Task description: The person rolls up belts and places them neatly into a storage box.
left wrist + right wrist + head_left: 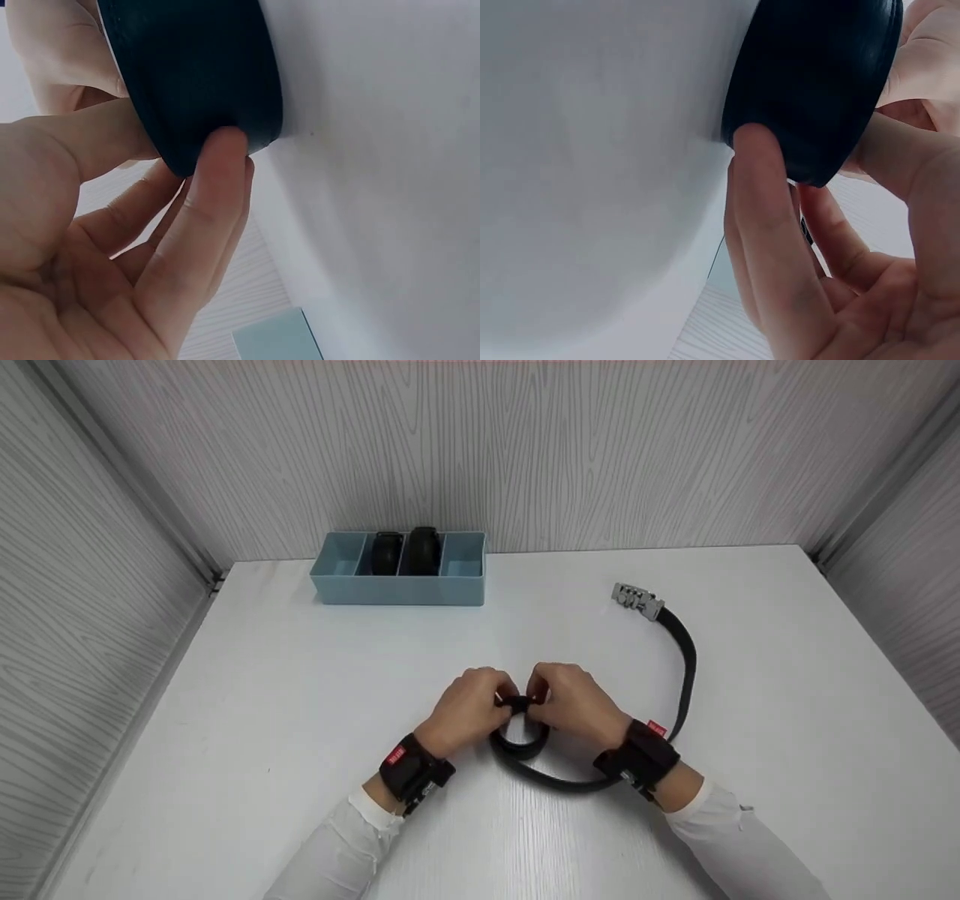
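Note:
A black belt (pixel 686 664) stands on its edge on the white table, one end wound into a small round coil. The left hand (pixel 469 709) pinches the coil's far left side, and the right hand (pixel 577 706) pinches it at the far right. Both wrist views show the smooth dark outer face of the coil (pixel 202 67) between thumb and fingers, its lower edge close to the tabletop. From the coil the strap curves round under the right wrist to a silvery buckle (pixel 637 601) at the back right.
Against the back wall is a blue divided tray (pixel 397 591). Two rolled black items, one (pixel 386 553) left of the other (pixel 424 551), sit in its middle compartments. Grey wood-grain walls enclose the table (pixel 247 690) at the back and sides.

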{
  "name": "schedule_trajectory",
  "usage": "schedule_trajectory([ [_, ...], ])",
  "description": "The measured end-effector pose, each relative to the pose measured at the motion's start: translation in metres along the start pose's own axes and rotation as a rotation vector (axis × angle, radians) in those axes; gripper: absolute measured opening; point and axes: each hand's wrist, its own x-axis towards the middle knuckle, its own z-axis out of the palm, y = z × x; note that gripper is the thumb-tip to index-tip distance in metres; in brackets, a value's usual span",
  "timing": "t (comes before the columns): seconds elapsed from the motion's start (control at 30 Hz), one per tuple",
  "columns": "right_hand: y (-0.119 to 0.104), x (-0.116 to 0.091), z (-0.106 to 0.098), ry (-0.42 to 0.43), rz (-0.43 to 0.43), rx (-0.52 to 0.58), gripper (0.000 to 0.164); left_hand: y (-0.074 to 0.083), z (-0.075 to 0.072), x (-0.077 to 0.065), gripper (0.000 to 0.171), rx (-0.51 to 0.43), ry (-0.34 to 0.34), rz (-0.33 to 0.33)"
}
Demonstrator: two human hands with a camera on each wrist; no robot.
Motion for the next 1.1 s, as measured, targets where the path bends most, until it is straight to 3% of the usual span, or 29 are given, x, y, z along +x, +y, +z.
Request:
schedule_trajectory([
  [0.2, -0.0017, 0.0003, -0.0023, -0.015, -0.009, 0.009, 0.009, 0.0026, -0.0025, 0.0008, 0.013, -0.011, -0.01, 0.009],
  [0.57, -0.0005, 0.0002, -0.0007, 0.037, -0.003, -0.053, 0.013, 0.0022, -0.0044, -0.0006, 0.017, -0.009, 0.0, -0.012],
  [0.87, -0.0028, 0.0013, -0.0051, -0.006, 0.047, -0.041, 0.014, 0.0021, -0.0043, 0.0013, 0.015, -0.014, 0.006, -0.017],
  [1.1, -0.0046, 0.0013, -0.0052, -0.01, 0.003, -0.026, 0.017, 0.004, -0.0028, 0.0007, 0.015, 0.0, 0.007, 0.0],
])
